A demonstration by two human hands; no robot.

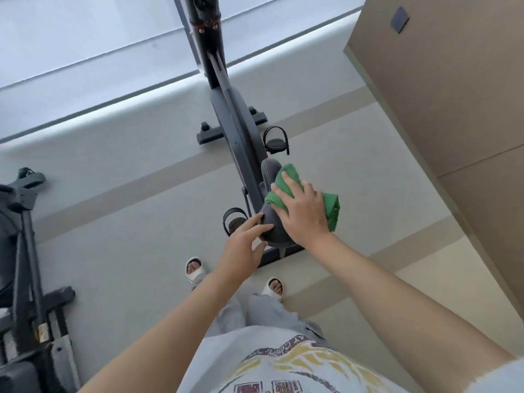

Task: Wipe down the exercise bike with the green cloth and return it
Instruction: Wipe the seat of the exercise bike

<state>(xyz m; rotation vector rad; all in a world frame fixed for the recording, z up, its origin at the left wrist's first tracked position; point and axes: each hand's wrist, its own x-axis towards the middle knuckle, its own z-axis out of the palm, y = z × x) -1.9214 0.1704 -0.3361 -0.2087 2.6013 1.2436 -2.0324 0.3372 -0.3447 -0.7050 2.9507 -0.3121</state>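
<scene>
Right hand [304, 211] flat, fingers spread, presses green cloth [330, 207] on bike saddle [269, 219], left hand [241, 245] fingers straight, touching saddle's rear edge, shirt print unreadable

A soft, matt green woven cloth [330, 205] lies on the smooth, stitched dark grey padded saddle [269, 177] of a satin-finished dark grey metal exercise bike [241, 120], above a matt pale grey floor [127, 222].

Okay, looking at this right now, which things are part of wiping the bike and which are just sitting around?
In the job: exercise bike, its seat, green cloth, right hand pressing the cloth on the seat, left hand steadying the seat.

Just around: other gym machine, brown wall panel.
</scene>
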